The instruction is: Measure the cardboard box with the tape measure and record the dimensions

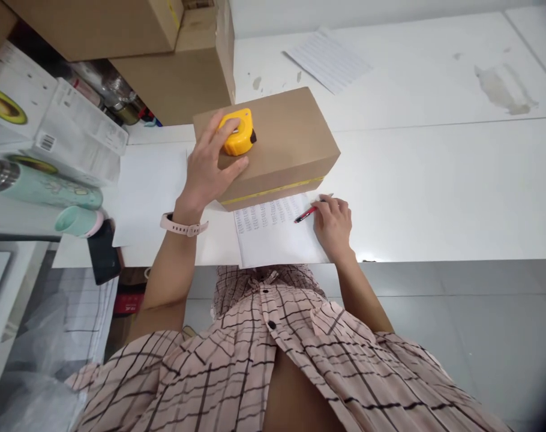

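Nearest lies the written sheet [277, 245], left of the right hand [333, 221], its far part hidden by the cardboard box [282, 138]. That right hand is closed on a red pen [305, 214], whose tip points leftward over the rows of writing; whether it touches the paper I cannot tell. Just beyond and left of the pen grip stands the box, a yellow strip [273, 193] along its near side. The left hand [210, 165] lies on the box's left end, fingers over a yellow tape measure [237, 132] sitting on top, thumb apart on the cardboard; whether those fingers grip the case or merely rest on it I cannot tell. No blade shows drawn out. The step in hand looks like a pause between the box and the notes. A written entry would call for the pen tip on the sheet; a measurement, for a firmer hold on the case. Farthest, beyond the left hand, are larger cartons [178, 84], and to their right a loose sheet [327, 60]
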`<state>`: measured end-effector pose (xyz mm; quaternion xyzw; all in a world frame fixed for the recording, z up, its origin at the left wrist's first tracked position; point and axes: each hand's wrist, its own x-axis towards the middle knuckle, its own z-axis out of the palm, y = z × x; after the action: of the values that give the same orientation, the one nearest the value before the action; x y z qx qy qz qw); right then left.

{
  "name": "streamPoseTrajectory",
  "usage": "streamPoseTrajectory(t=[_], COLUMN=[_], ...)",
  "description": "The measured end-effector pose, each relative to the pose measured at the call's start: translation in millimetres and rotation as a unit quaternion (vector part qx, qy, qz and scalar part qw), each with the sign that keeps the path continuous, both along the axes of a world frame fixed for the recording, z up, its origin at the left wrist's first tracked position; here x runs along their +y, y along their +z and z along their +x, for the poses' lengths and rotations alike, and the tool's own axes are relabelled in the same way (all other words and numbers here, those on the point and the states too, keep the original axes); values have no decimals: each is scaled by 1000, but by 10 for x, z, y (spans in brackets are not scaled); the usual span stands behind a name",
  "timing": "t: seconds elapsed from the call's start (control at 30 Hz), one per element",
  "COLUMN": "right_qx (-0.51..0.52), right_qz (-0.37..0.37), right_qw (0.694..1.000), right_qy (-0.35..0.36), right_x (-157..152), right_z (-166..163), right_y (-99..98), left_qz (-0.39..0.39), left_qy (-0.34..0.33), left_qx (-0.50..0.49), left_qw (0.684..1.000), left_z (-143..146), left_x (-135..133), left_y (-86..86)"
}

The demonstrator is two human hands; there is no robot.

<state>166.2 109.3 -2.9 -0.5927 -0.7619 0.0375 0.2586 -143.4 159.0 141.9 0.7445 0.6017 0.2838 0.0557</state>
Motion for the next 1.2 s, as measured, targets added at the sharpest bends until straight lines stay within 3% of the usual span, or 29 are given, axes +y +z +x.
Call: streamPoseTrajectory(t=[0.13, 0.27, 0.37, 0.5, 0.6, 0.67, 0.73, 0.8, 0.9, 1.0, 1.13, 1.2], right_qx=[-68, -149, -178, -134, -35, 78, 226, 377, 506, 518, 478, 463], right_qz=[4, -28, -56, -75, -33, 15, 43, 20, -99, -187, -216, -212], right_qw=[995, 973, 959, 961, 981, 990, 973, 926, 857, 831, 844, 854], right_qy=[66, 172, 212, 228, 186, 115, 34, -10, 16, 73, 114, 109], right_x=[29, 170, 314, 354, 150, -67, -284, -440, -507, -421, -313, -311], right_z=[144, 359, 554, 840, 921, 815, 568, 229, -260, -520, -540, -514], right_y=[76, 149, 194, 276, 350, 383, 386, 353, 259, 162, 79, 64], left_qz=[3, 2, -8, -24, -29, -32, -42, -65, -110, -101, -47, 39], left_qy=[-31, -60, -64, -54, -45, -36, -18, 9, 53, 51, 23, 46], left_qx=[4, -1, -17, -29, -29, -26, -20, -5, 30, 39, 29, 6], left_qw=[1000, 998, 998, 998, 998, 998, 999, 998, 992, 993, 998, 998], left_z=[181, 362, 463, 541, 594, 657, 749, 856, 990, 1034, 973, 934], left_x=[100, 275, 400, 482, 494, 486, 458, 409, 321, 295, 327, 217], left_y=[12, -64, -135, -191, -198, -176, -122, -42, 78, 122, 42, -59])
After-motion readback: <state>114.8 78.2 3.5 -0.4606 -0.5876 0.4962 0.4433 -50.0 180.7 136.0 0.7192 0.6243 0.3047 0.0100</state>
